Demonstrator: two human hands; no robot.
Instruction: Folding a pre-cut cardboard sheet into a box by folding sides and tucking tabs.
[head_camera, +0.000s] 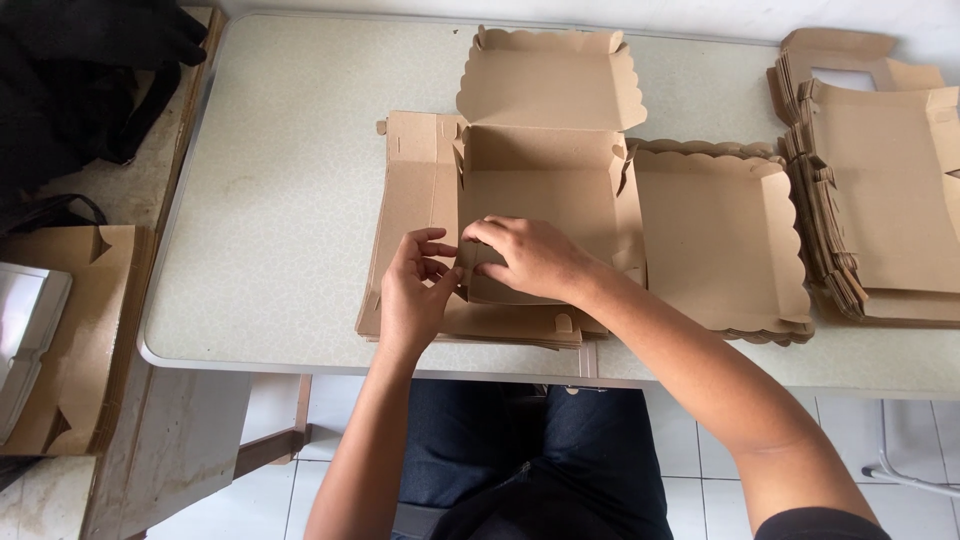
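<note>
Both hands, left (412, 295) and right (535, 257), pinch the brown box's (540, 185) near-left corner.

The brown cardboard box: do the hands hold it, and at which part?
Yes. Left hand and right hand pinch the box at its near-left corner flap.
</note>
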